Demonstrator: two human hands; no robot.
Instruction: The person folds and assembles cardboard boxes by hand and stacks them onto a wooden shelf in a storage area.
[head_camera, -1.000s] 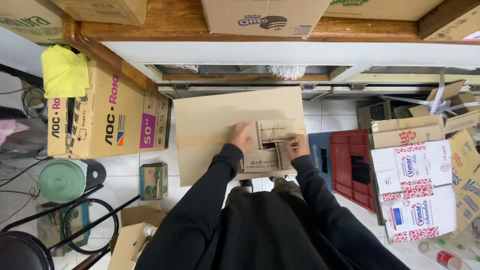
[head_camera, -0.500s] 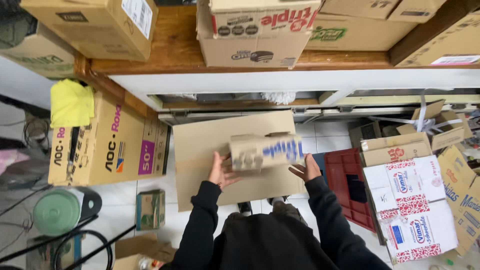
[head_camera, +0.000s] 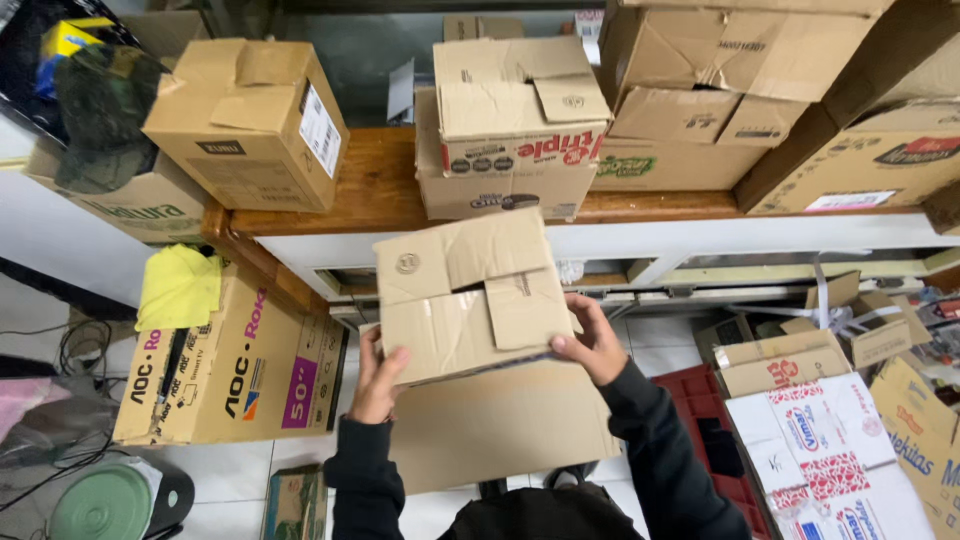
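- Wooden shelf (head_camera: 380, 190), across the upper half of the frame, carries stacked cartons; a printed carton (head_camera: 510, 135) sits directly behind the raised box, leaving little free room between them.
- Flat cardboard sheet (head_camera: 500, 425), lower centre, lies beneath the raised box and in front of the dark sleeves.
- Small cardboard box (head_camera: 470, 295), centre of frame, is held up, tilted, its top flaps creased and partly folded shut.
- Left hand (head_camera: 378, 380), lower left of the box: fingers spread, pressed to its side and lower edge.
- Right hand (head_camera: 590, 345), at the box's right: fingers curled around the lower right corner.
- Handling note: an even grip on opposite sides should keep the loose flaps from springing open.
- Clearance: open room lies left and right of the box; the shelf edge (head_camera: 600, 212) stands close behind it.
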